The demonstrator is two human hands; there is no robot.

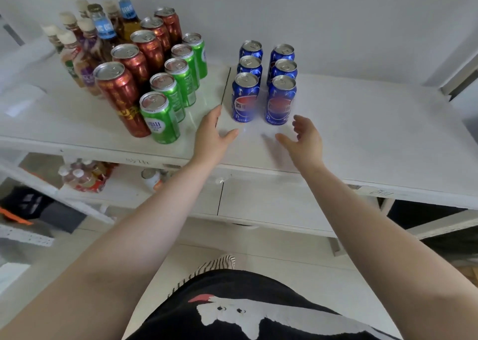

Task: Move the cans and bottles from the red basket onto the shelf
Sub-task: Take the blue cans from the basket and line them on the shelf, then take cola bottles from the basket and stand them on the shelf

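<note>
Six blue cans (266, 81) stand upright on the white shelf (362, 122) just beyond both hands, in two rows of three; the nearest pair sits straight ahead of the fingertips, one can before each hand, with a gap between cans and fingers. To the left of the left hand (210, 135) stand five green cans (178, 83) in one diagonal row, the closest just beside that hand, and further left five tall red cans (137, 68) in a parallel row. Beyond those, at the far left rear, is a cluster of bottles (85, 42): two with blue neck labels and about six with pale caps, though blur makes that count unsure. The left hand hovers over the shelf with fingers straight and thumb spread towards the right, holding nothing. The right hand (304, 139) mirrors it, fingers loosely curved and thumb spread towards the left, also holding nothing. Both bare forearms reach forward from the body. Below and left of the left arm, a red basket (90, 182) on the lower level holds several more bottles.
</note>
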